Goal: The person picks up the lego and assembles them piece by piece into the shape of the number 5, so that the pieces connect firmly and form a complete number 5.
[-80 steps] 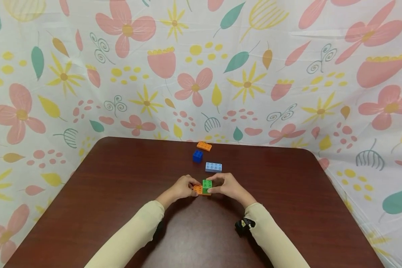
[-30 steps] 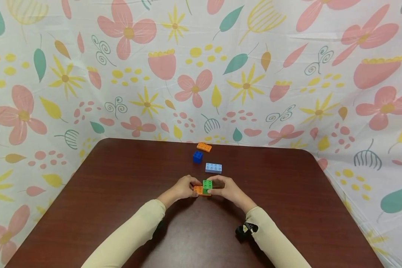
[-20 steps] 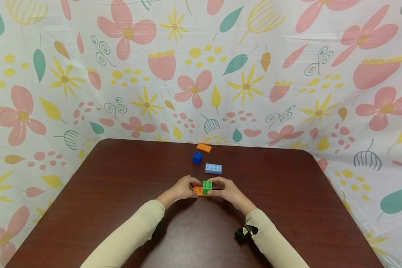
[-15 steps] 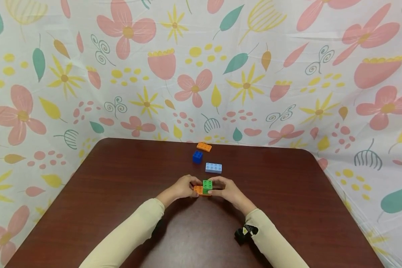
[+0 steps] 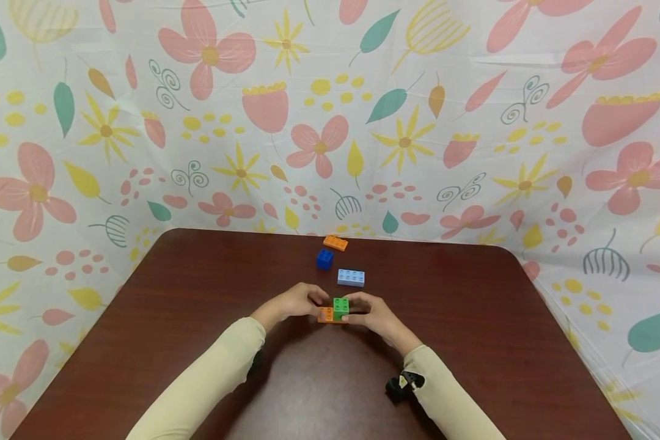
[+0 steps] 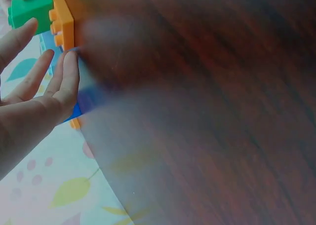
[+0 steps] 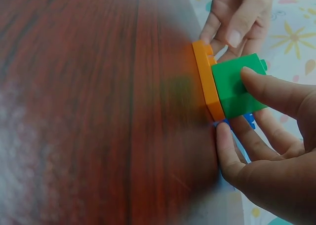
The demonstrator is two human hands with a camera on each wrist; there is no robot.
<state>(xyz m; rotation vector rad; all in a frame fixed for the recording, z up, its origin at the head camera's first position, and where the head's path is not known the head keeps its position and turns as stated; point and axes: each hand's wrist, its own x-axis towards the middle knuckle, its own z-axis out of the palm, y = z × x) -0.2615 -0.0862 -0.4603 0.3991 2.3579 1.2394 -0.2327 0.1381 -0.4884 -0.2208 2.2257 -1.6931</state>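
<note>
A green 2x2 toy brick (image 5: pixel 340 307) sits on the right half of a flat orange building plate (image 5: pixel 324 315), which lies on the table in front of the person. My right hand (image 5: pixel 378 315) pinches the green brick; its thumb (image 7: pixel 276 89) presses the near side and the fingers reach round behind. At the plate's left end, my left hand (image 5: pixel 294 300) has its thumb and fingers spread apart. In the left wrist view those fingers (image 6: pixel 70 77) stand clear of the orange plate, holding nothing.
Behind the hands lie a light blue 2x4 brick (image 5: pixel 351 278), a dark blue 2x2 brick (image 5: pixel 324 259) and another orange plate (image 5: pixel 335 243) near the back edge. The dark brown table (image 5: pixel 209 269) meets a flower-patterned cloth (image 5: pixel 330 91).
My left hand has let go of the orange plate and drawn slightly to the left, its fingers parting. My right hand stays on the green brick, and the other bricks have not moved.
</note>
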